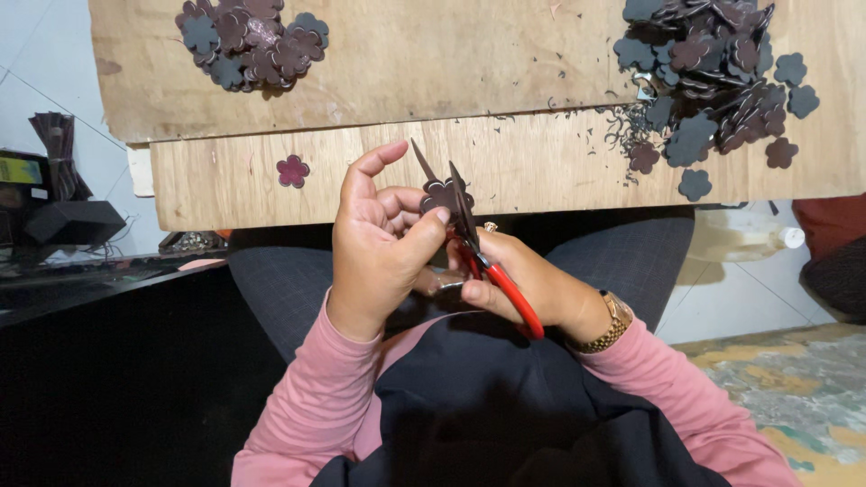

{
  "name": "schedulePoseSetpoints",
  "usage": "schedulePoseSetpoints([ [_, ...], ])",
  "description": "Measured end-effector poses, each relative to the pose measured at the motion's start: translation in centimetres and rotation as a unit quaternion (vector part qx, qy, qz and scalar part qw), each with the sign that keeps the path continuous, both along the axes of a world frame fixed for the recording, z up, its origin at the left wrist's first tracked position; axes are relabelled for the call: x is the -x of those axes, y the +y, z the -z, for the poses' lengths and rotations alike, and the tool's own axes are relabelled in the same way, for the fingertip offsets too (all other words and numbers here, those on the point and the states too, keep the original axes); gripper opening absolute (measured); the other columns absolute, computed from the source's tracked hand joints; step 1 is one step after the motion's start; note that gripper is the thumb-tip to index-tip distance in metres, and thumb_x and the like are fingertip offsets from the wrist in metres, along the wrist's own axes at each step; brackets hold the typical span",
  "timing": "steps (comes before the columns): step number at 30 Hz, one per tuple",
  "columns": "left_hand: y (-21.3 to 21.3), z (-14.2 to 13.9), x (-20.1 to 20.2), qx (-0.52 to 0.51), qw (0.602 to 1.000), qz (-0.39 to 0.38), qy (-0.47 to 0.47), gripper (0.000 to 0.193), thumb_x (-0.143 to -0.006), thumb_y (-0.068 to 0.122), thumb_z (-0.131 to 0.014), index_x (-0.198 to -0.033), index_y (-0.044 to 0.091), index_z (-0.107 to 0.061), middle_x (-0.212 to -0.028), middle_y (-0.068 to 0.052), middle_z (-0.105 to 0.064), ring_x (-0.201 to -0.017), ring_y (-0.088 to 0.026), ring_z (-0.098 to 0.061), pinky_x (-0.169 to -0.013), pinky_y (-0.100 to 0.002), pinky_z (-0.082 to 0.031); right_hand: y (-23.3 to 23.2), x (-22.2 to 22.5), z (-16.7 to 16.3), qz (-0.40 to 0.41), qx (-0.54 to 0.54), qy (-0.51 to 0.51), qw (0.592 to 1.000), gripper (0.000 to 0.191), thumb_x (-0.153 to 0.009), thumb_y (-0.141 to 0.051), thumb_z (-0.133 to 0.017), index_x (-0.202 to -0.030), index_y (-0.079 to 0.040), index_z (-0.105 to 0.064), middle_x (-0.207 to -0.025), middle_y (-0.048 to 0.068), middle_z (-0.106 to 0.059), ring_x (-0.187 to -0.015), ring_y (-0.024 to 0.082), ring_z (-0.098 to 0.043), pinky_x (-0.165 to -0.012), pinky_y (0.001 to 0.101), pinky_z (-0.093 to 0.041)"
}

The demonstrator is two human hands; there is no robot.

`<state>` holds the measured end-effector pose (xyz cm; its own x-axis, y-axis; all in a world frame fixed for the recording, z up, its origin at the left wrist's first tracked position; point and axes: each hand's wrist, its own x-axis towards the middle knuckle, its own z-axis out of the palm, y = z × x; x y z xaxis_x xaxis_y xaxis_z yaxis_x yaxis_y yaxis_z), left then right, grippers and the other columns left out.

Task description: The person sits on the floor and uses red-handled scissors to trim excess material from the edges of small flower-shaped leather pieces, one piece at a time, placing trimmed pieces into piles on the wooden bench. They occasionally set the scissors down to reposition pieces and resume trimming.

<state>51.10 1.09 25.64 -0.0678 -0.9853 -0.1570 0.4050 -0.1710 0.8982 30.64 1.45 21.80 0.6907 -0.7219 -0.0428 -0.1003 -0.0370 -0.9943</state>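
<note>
A thin, light, probably pliable dark flower cutout (439, 192), best gripped by its petals, is pinched in the left hand (383, 236) while red-handled scissors (483, 257) are held in the right hand (532, 284).

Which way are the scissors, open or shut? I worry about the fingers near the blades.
Open: the scissors' two blade tips stand apart in a V around the dark flower piece held by the left hand.
</note>
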Motion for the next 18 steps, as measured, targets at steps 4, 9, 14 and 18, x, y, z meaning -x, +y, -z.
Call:
schedulePoseSetpoints([
  [4,0.1,0.1,-0.1,0.005,1.0,-0.003,0.002,0.067,-0.093,-0.008,-0.065,-0.15,-0.002,-0.031,-0.099,-0.013,-0.071,-0.086,-0.013,-0.07,-0.079,-0.026,-0.059,-0.2,0.2,0.0,-0.003,0.021,0.015,1.0,0.065,-0.098,-0.069,-0.054,-0.106,-0.005,-0.056,-0.089,0.002,-0.054,-0.08,0.013,-0.051,-0.072,0.0295,-0.047],
  [9,0.0,0.2,-0.4,0.013,1.0,0.002,0.01,0.068,-0.093,-0.009,-0.066,-0.15,-0.004,-0.03,-0.099,-0.014,-0.072,-0.088,-0.015,-0.072,-0.081,-0.027,-0.06,-0.2,0.2,0.0,-0.005,0.018,0.007,1.0,0.064,-0.099,-0.069,-0.052,-0.103,-0.005,-0.056,-0.085,0.001,-0.052,-0.076,0.013,-0.049,-0.069,0.0292,-0.045],
  [14,0.1,0.7,-0.7,0.007,1.0,-0.002,0.005,0.07,-0.092,-0.008,-0.067,-0.15,-0.004,-0.029,-0.1,-0.015,-0.072,-0.09,-0.015,-0.073,-0.083,-0.027,-0.06,-0.2,0.3,0.0,-0.008,-0.007,0.009,1.0,0.065,-0.098,-0.07,-0.053,-0.1,-0.005,-0.056,-0.079,0.0,-0.051,-0.072,0.011,-0.048,-0.064,0.0275,-0.043],
  [18,0.1,1.6,-0.8,0.011,1.0,-0.004,0.019,0.067,-0.092,-0.007,-0.068,-0.148,-0.003,-0.031,-0.1,-0.014,-0.07,-0.088,-0.014,-0.072,-0.082,-0.027,-0.06,-0.2,0.3,0.2,-0.002,-0.02,0.018,1.0,0.068,-0.096,-0.073,-0.052,-0.098,-0.005,-0.056,-0.077,-0.001,-0.051,-0.071,0.009,-0.049,-0.062,0.0256,-0.043],
])
